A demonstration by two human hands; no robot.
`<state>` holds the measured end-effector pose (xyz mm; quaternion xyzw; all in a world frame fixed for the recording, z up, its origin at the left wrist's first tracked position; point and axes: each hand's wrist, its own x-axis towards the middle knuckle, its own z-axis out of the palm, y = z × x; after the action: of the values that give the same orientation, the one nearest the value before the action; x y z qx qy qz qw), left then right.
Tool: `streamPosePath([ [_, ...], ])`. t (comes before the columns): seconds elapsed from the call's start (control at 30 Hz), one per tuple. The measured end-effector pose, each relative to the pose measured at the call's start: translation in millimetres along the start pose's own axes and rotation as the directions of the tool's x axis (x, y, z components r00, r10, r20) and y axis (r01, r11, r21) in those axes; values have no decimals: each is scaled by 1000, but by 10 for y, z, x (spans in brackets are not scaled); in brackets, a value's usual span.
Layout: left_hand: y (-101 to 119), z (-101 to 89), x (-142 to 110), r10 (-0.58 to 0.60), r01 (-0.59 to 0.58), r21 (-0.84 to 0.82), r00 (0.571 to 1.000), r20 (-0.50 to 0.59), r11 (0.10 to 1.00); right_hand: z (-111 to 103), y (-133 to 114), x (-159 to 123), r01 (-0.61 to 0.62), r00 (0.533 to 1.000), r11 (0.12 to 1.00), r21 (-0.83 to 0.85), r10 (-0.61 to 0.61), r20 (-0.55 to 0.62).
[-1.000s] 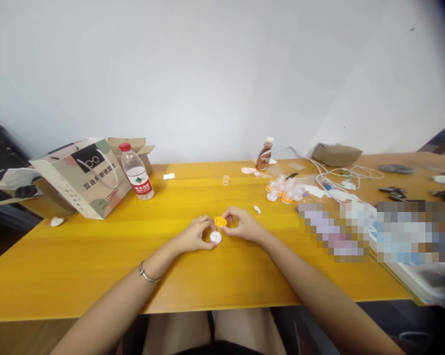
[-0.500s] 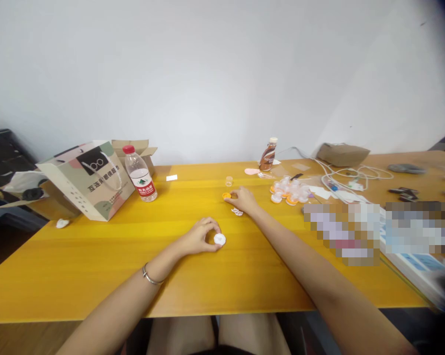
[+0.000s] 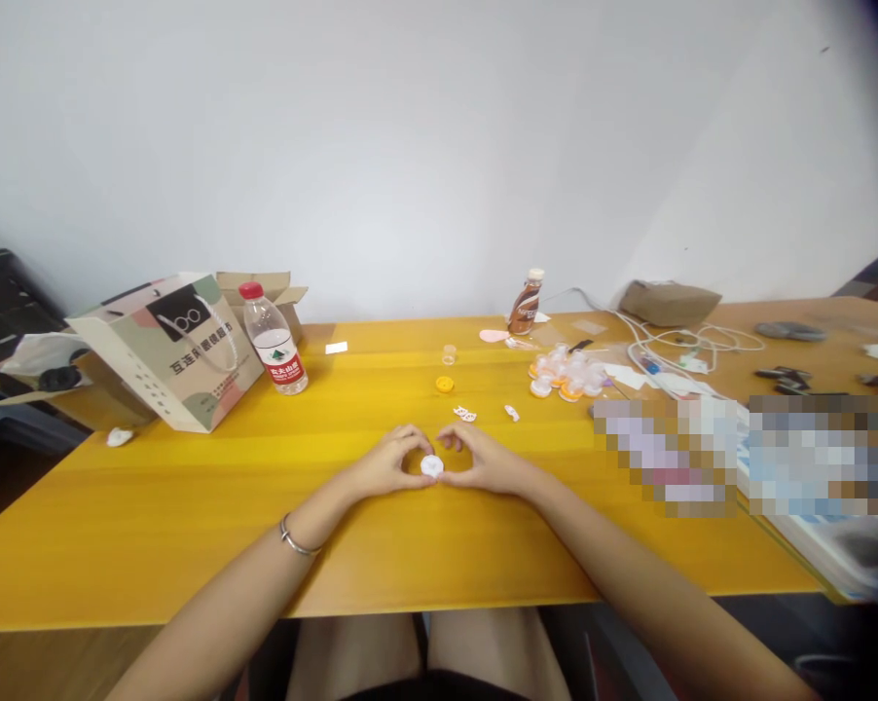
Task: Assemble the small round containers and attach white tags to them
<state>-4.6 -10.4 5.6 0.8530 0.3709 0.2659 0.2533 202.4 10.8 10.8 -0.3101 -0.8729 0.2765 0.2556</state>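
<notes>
My left hand (image 3: 395,462) is closed on a small white round disc (image 3: 432,467), held at its left side between thumb and fingertips just above the table. On the other side of the disc is my right hand (image 3: 487,460), its fingers curved and parted from the thumb. The right thumb tip is close to the disc's edge; whether it touches I cannot tell. Beyond the hands lie a yellow round piece (image 3: 445,385), white patterned pieces (image 3: 464,415), another small white piece (image 3: 511,414) and a small clear cup (image 3: 449,354).
A water bottle (image 3: 274,341) and a paper bag (image 3: 176,350) stand at the left. To the right are several clear pieces with orange and white bases (image 3: 568,373), a brown drink bottle (image 3: 526,303), white cables (image 3: 640,341) and a brown package (image 3: 671,303).
My right hand has left the yellow round piece on the table and come back toward me, beside the white disc. My left hand still holds the disc in nearly the same spot.
</notes>
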Motion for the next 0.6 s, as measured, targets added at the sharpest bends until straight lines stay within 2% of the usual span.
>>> streamPosePath([
  [0.1,0,-27,-5,2,-1,-16,1000,16,1000,59,-34,-16,-2,999,999,35,0,46],
  [0.3,8,-82,-15,-4,6,-50,999,38,999,108,38,16,-35,999,995,95,31,42],
  [0.5,44,-29,-7,11,-10,-6,999,42,1000,122,90,33,26,998,999,45,-29,59],
  [0.6,71,24,-11,-21,21,56,1000,-9,998,134,95,43,45,998,999,17,-45,44],
])
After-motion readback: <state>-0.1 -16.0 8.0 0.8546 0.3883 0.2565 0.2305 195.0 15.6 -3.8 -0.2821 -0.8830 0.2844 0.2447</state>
